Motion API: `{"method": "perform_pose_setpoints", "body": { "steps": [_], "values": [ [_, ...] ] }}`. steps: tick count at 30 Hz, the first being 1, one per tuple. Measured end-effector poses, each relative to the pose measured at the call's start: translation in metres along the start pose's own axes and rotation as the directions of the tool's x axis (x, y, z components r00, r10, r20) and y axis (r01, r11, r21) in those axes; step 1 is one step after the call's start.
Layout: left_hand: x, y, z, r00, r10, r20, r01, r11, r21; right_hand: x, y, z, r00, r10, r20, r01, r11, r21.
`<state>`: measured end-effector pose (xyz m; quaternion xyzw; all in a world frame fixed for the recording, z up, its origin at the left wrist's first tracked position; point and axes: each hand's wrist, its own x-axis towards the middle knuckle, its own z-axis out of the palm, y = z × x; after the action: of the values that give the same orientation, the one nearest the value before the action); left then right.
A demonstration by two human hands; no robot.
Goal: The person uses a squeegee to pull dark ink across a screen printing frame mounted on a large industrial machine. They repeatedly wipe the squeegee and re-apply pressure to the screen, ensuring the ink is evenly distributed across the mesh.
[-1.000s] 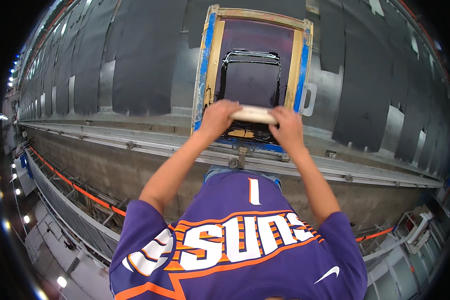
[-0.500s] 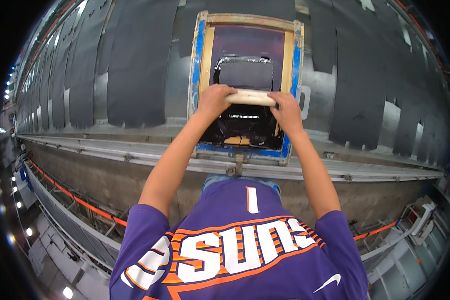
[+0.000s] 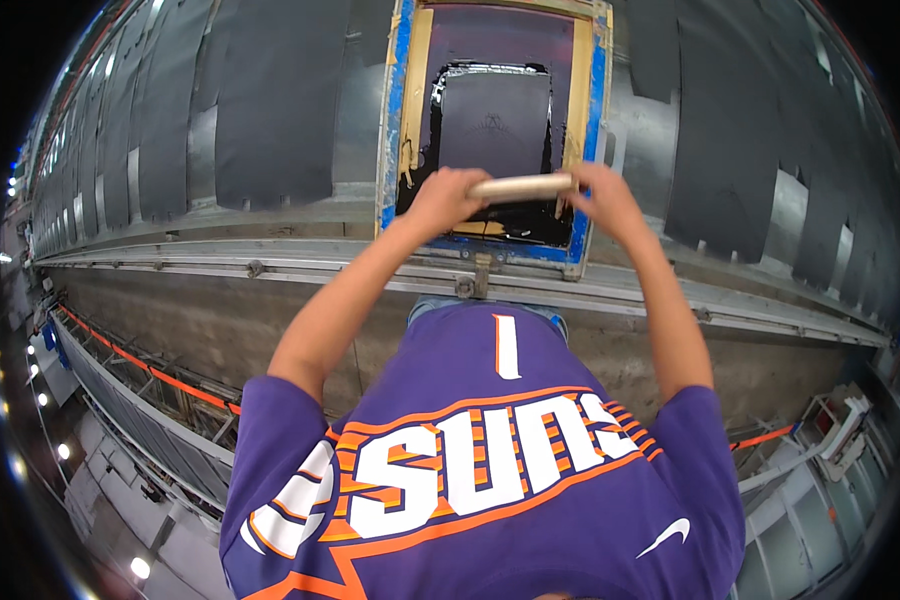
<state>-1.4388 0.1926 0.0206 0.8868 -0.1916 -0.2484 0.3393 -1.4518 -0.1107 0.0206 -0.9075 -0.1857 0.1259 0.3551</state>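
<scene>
A squeegee with a pale wooden handle (image 3: 522, 188) lies crosswise over the near part of a screen-printing frame. My left hand (image 3: 447, 203) is closed round its left end, and my right hand (image 3: 606, 200) grips the right end, which sits slightly higher in view. The frame (image 3: 394, 120) has blue-edged sides and tan tape strips inside. On its mesh, wet black ink (image 3: 510, 222) pools at the near end, under and in front of the squeegee. Beyond the handle, a dark grey rectangle (image 3: 495, 120) with a faint emblem is edged by glossy ink. The squeegee's blade is hidden.
Dark fabric panels (image 3: 280, 110) lie in a row along the long metal table (image 3: 360, 130) on both sides of the frame. A metal rail (image 3: 320, 262) runs along the near table edge. Beyond a walkway at lower left stands another rail with an orange strip (image 3: 160, 370).
The squeegee has come toward me over the screen, uncovering more of the grey rectangle. Its right end has tilted up a little. The whole table sits higher in view.
</scene>
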Motion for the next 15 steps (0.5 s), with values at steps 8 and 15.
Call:
{"method": "perform_pose_setpoints", "body": {
  "steps": [8,15],
  "values": [
    [0.044,-0.051,-0.011,0.873,-0.066,0.483,0.075,0.997,0.001,0.014,0.011,0.027,0.84,0.289,0.459,-0.435,0.864,0.254],
    [0.084,-0.058,-0.063,0.664,-0.172,0.728,0.389,0.911,-0.139,0.076,0.021,0.013,0.634,0.259,0.729,-0.632,0.717,0.294]
  ]
}}
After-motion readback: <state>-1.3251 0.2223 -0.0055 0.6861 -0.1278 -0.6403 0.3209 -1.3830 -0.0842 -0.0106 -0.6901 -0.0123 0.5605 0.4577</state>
